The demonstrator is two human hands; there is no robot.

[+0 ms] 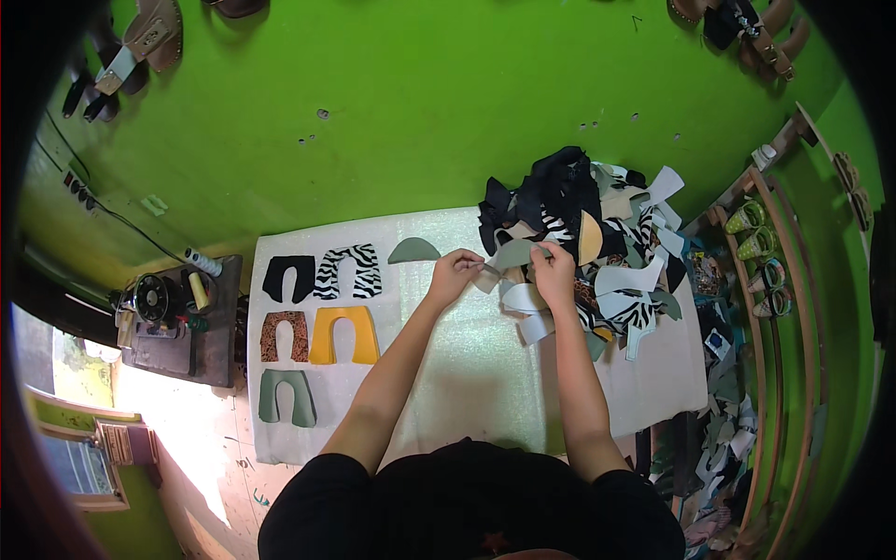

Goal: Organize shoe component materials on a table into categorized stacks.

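Note:
Between my two hands is a curved grey-green cut piece (512, 253), held over the front of a scrap heap. My right hand (556, 277) pinches its right end, fingers closed. My left hand (455, 275) is at its left end with fingertips pressed together; a small strip shows by the fingertips. Left of my hands lies a green half-round piece (413, 249). Arch-shaped pieces lie in rows farther left: black (276, 282), zebra-striped (360, 262), leopard-patterned (271, 343), yellow (322, 347) and grey-green (271, 403).
The scrap heap (537, 198) covers the right side of the white-covered table (439, 373). A dark side table (217, 345) with a black machine (152, 297) stands left. Shoes sit on a wooden rack (767, 373) at right, with more scraps (723, 448) below. A green wall (392, 121) rises behind.

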